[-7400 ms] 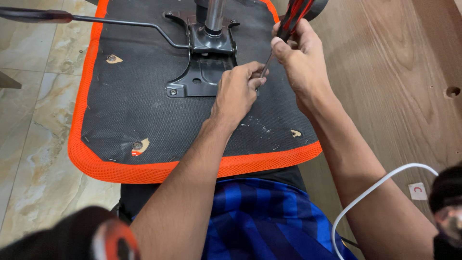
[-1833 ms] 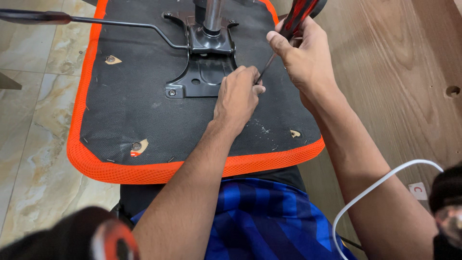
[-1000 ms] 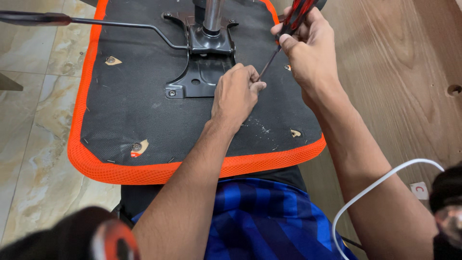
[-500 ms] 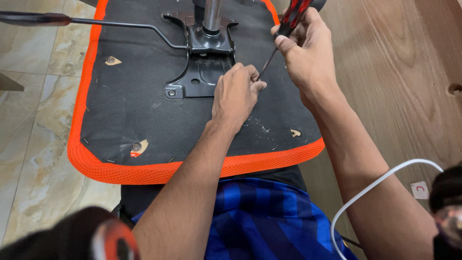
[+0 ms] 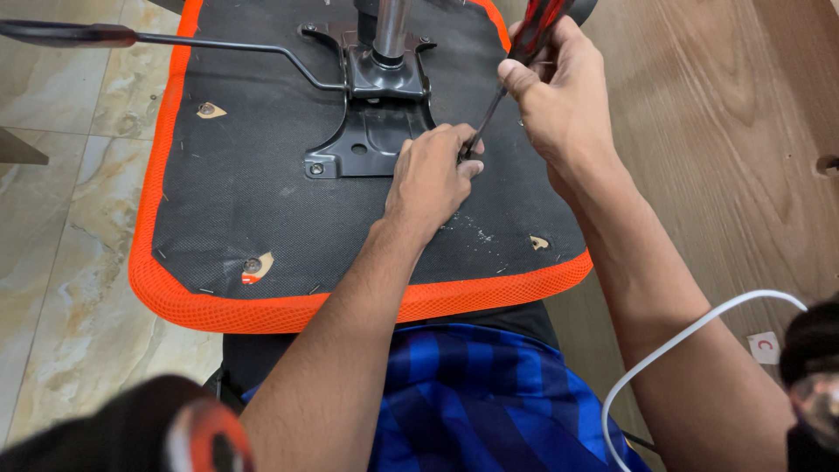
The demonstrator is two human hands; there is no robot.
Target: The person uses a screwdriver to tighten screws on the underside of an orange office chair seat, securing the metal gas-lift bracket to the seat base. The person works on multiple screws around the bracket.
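The right hand point(image 5: 559, 105) is clamped on the red-and-black handle of a screwdriver point(image 5: 535, 35), far right above the upturned chair seat point(image 5: 262, 201). The left hand point(image 5: 430, 179) is pinched together around its shaft beside the metal bracket point(image 5: 371, 144). The tool looks stiff and light, best gripped at the handle.

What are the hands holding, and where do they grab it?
The right hand grips the screwdriver by its red-black handle; the left hand pinches its metal shaft near the tip.

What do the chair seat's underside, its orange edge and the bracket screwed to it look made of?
Underside: black non-woven fabric, matte, by its fine dimpled texture and staples. Orange edge: open mesh fabric with a visible weave. Bracket: probably pressed steel, painted black, with a slight sheen and screw heads.
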